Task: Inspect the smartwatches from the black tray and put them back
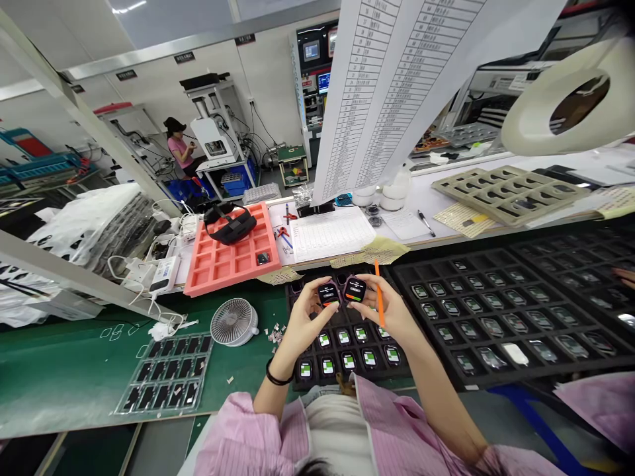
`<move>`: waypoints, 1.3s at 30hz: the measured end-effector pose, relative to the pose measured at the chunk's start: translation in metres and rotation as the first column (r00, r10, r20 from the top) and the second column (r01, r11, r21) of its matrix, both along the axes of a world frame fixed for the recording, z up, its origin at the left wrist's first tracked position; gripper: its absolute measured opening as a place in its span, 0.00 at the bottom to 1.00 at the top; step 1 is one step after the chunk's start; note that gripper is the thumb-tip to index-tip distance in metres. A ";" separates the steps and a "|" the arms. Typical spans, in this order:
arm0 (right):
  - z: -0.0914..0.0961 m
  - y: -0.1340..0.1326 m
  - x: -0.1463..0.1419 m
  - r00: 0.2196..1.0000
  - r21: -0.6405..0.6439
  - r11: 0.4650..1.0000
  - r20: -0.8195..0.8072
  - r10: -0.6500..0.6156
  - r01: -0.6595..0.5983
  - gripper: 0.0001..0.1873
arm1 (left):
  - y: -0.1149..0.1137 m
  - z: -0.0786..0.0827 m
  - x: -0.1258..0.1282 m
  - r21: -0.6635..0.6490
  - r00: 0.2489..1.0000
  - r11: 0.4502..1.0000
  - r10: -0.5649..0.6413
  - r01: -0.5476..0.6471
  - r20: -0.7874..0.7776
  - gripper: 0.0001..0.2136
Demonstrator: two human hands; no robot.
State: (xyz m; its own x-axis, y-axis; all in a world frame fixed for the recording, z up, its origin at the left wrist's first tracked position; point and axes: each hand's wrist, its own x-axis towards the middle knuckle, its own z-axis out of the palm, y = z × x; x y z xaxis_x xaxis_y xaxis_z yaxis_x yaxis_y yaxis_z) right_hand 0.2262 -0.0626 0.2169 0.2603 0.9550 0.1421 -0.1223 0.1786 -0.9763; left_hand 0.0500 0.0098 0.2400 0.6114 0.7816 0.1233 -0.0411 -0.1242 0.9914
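My left hand (306, 317) is raised over a black tray (297, 383) and pinches a small watch body (328, 293) with a lit screen. My right hand (384, 309) grips a second watch body (355, 289) whose screen shows an orange bar, and an orange pen (378, 301) stands up between its fingers. The two watch bodies are held side by side, almost touching. Below my hands the black tray holds several watch bodies with green-lit screens.
A larger black tray (496, 324) of watch bodies lies to the right. A pink tray (223, 264) with a black strap, a small white fan (233, 322) and a clear blister tray (166, 373) lie on the green mat at left. A person in pink sits far back.
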 end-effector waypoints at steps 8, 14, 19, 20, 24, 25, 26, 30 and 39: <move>0.007 0.001 -0.003 0.999 -0.032 0.999 -0.039 0.001 -0.002 0.20 | 0.004 -0.004 0.003 0.023 1.000 1.000 0.017 -0.017 -0.005 0.22; 0.008 0.000 -0.003 0.999 -0.043 0.999 -0.016 -0.033 0.032 0.18 | 0.004 -0.002 0.006 -0.037 0.999 0.999 0.034 -0.033 0.032 0.19; 0.003 0.003 -0.003 0.996 -0.059 0.995 -0.029 -0.087 0.086 0.17 | 0.005 -0.004 0.005 -0.037 0.999 0.999 0.038 -0.038 0.006 0.20; 0.002 0.003 -0.003 0.995 -0.063 0.994 -0.031 -0.092 0.089 0.18 | 0.005 -0.004 0.005 -0.035 0.999 0.998 0.044 -0.044 -0.001 0.20; 0.005 0.002 -0.005 0.994 -0.077 0.992 -0.026 -0.106 0.103 0.17 | 0.006 -0.005 0.004 -0.010 0.996 0.997 0.080 -0.081 -0.047 0.20; 0.006 0.002 -0.005 0.993 -0.080 0.991 -0.023 -0.113 0.111 0.16 | 0.007 -0.004 0.004 -0.008 0.995 0.996 0.087 -0.087 -0.058 0.19; 0.008 0.001 -0.006 0.993 -0.084 0.990 -0.019 -0.119 0.117 0.15 | 0.007 -0.004 0.004 -0.007 0.994 0.996 0.091 -0.092 -0.067 0.19; 0.009 -0.001 -0.006 0.992 -0.092 0.988 -0.003 -0.124 0.123 0.14 | 0.006 -0.003 0.003 -0.006 0.993 0.996 0.088 -0.089 -0.075 0.18; -0.011 0.002 0.013 0.999 -0.055 0.998 0.004 -0.038 0.038 0.23 | 0.004 -0.005 0.002 -0.014 1.000 1.000 0.001 -0.001 -0.013 0.24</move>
State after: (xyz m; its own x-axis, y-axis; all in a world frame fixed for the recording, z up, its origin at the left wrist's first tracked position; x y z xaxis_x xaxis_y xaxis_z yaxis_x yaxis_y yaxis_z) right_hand 0.2389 -0.0603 0.2062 0.2964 0.9508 0.0902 -0.1132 0.1288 -0.9852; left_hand 0.0520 0.0138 0.2347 0.6120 0.7839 0.1045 -0.0283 -0.1104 0.9935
